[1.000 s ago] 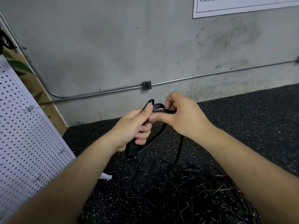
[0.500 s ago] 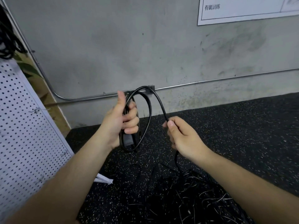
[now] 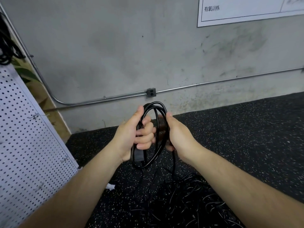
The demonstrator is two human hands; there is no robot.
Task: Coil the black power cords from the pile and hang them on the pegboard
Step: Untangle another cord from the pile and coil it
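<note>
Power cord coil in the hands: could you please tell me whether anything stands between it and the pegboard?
Nothing visible does: only open space lies between the power cord coil, gripped by the left hand and right hand, and the pegboard at left. Its tail, though, runs down into the pile.

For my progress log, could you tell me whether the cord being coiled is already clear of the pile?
No, a strand of the cord hangs from the right hand down into the pile.

Glossy black cord (image 3: 162,142), black floor (image 3: 246,137) flecked white, white pegboard (image 3: 24,145) with dark hole grid, mottled grey wall (image 3: 115,46)
</note>
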